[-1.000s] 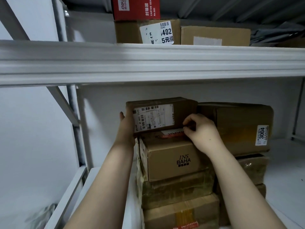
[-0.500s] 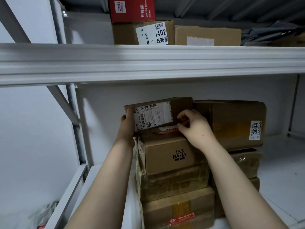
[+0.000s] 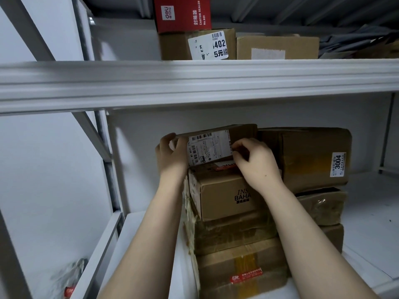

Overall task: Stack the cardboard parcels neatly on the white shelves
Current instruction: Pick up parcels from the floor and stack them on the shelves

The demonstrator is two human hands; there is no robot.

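Observation:
A small cardboard parcel with a white shipping label sits tilted on top of a stack of parcels on the lower white shelf. My left hand grips its left end, fingers curled over the top edge. My right hand pinches its front lower edge at the right. Under it lies a brown box printed "INS BAHA", then two taped parcels. To the right stands a second stack topped by a large parcel marked 3004.
The upper white shelf crosses the view just above the stack and carries a red carton-sealer box and two cardboard parcels. A diagonal brace and upright post stand at left. Bare shelf surface shows at right.
The labelled parcel has tipped further, its front edge lifted, label facing up more. My left hand's fingers have come over its top edge and my right hand has shifted left along the front.

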